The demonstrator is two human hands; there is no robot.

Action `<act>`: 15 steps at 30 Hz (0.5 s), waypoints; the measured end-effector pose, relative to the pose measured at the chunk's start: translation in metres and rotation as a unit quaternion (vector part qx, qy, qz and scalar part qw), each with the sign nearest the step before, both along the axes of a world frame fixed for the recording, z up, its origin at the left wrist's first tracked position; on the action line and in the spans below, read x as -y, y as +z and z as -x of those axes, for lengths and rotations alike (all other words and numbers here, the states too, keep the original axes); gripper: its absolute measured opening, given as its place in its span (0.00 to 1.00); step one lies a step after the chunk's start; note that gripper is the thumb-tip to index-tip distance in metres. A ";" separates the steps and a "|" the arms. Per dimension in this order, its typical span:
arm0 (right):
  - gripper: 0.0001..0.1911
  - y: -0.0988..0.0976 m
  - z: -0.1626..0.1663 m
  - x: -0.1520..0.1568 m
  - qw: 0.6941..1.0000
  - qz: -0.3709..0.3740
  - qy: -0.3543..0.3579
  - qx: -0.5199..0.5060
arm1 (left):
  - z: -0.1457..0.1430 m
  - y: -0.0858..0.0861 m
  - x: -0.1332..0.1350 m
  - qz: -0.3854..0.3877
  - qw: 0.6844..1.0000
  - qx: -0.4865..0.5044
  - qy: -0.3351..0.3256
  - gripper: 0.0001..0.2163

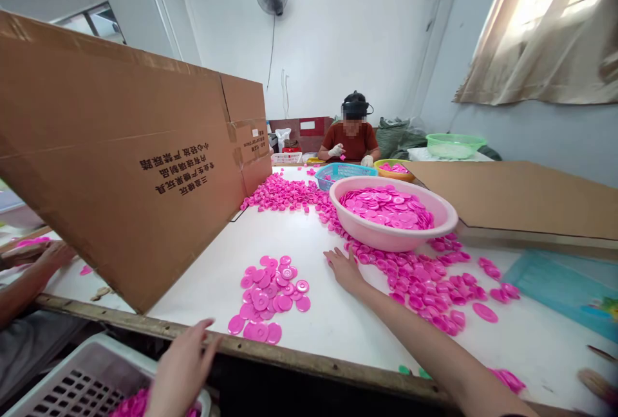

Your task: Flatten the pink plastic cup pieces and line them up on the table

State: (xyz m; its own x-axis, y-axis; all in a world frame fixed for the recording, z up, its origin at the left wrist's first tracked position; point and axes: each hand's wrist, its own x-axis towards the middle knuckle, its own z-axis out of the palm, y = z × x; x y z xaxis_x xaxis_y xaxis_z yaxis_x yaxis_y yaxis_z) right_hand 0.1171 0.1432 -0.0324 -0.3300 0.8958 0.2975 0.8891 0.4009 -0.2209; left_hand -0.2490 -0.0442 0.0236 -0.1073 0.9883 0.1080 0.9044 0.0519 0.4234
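My left hand (pixel 179 365) hangs by the table's front edge, above a white plastic basket (pixel 80 372) with pink pieces in it. Its fingers are stretched out and slightly blurred, and nothing shows in them. On the white table, my right hand (pixel 345 270) reaches forward with fingers apart, at the edge of a spread of small pink cup-shaped pieces (pixel 425 282). Between my hands lies a loose cluster of flat round pink discs (pixel 268 295). Beyond my right hand stands a pink basin (pixel 386 237) heaped with similar discs (pixel 386 204).
A tall cardboard box (pixel 145 166) walls off the left, with another person's arm (pixel 33 282) past it. A co-worker (pixel 352 137) in white gloves sits opposite, behind a blue basket (pixel 345 174). Cardboard (pixel 526 198) and a teal plastic sheet (pixel 570 285) lie right.
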 end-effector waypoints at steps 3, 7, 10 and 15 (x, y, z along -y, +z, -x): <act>0.15 0.012 -0.001 0.028 0.998 -0.011 0.013 -0.055 | -0.094 0.004 -0.053 -0.025 0.996 -0.021 -0.085 0.13; 0.14 0.024 -0.002 0.065 0.984 0.034 0.009 -0.175 | -0.179 -0.005 -0.102 -0.012 0.989 -0.092 -0.112 0.11; 0.14 0.019 -0.004 0.082 0.973 0.073 0.005 -0.218 | -0.192 -0.018 -0.116 0.002 0.988 -0.116 -0.102 0.10; 0.15 0.011 -0.010 0.086 0.968 0.098 -0.030 -0.230 | -0.180 -0.019 -0.114 -0.066 0.987 0.027 -0.145 0.13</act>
State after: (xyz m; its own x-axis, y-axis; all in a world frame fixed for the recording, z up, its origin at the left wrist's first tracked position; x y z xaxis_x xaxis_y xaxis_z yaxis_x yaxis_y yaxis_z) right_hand 0.1272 0.0573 -0.0219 -0.1487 0.9635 0.2225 0.6989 0.2616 -0.6657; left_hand -0.0686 0.0696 0.0048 0.1692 0.9559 0.2399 0.8490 -0.2650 0.4571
